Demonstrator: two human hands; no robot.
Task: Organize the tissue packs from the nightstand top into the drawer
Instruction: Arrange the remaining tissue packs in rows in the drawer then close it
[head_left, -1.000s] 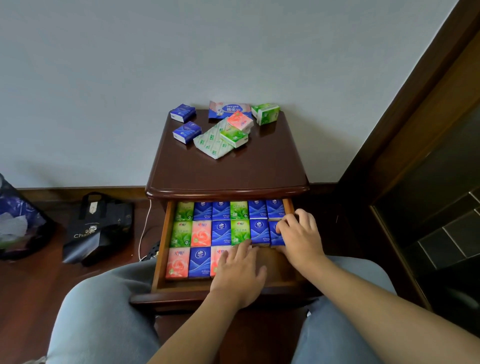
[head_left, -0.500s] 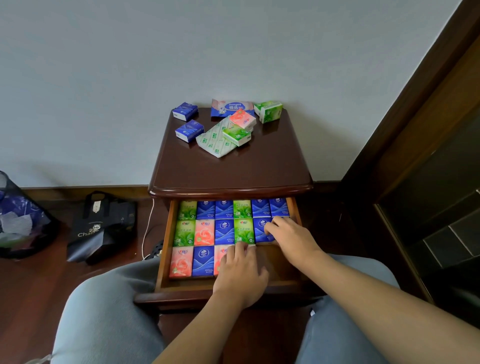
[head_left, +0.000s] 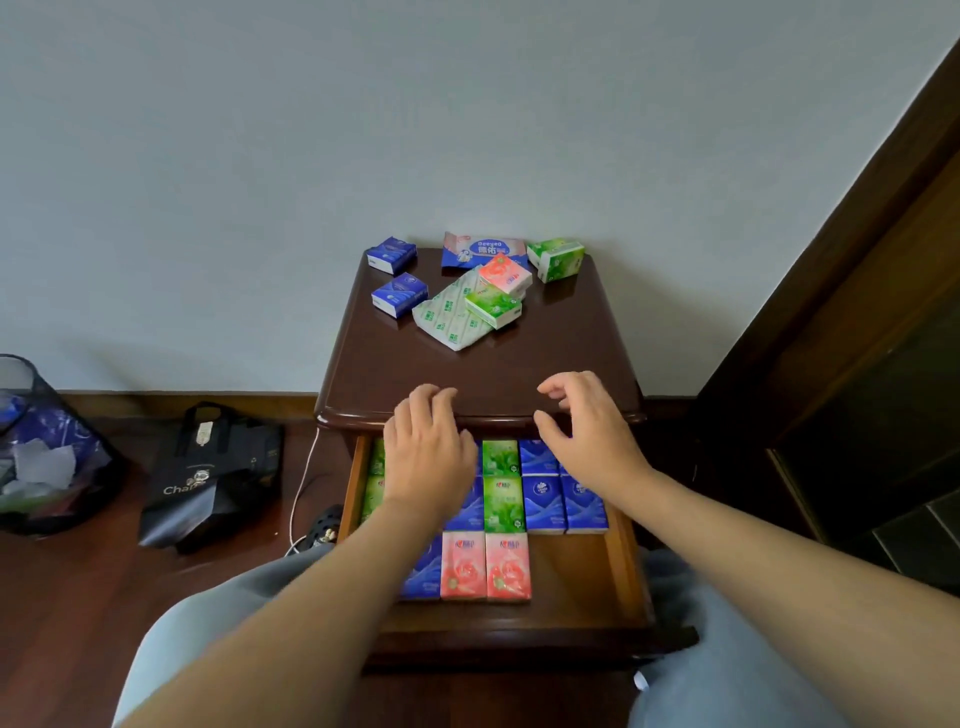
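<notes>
The dark wooden nightstand (head_left: 519, 374) carries several tissue packs at its back: two blue ones (head_left: 399, 293), a pink one (head_left: 505, 275), two green ones (head_left: 556, 258), a long white-green pack (head_left: 451, 314) and a blue-pink wipes pack (head_left: 483, 250). Below it the open drawer (head_left: 621, 561) holds rows of green, blue and pink packs (head_left: 503, 501). My left hand (head_left: 428, 452) hovers above the drawer's left rows, fingers loosely curled, holding nothing. My right hand (head_left: 584, 431) hangs over the nightstand's front edge, fingers spread and bent, empty.
A black paper bag (head_left: 213, 473) and a mesh bin (head_left: 41, 452) with rubbish stand on the wooden floor at left. A white cable (head_left: 301, 483) runs beside the nightstand. A dark door frame (head_left: 831, 260) rises at right. My knees flank the drawer.
Both hands have lifted out of the drawer and moved up toward the nightstand's front edge. The camera has come closer. The packs in the drawer lie uncovered at front right.
</notes>
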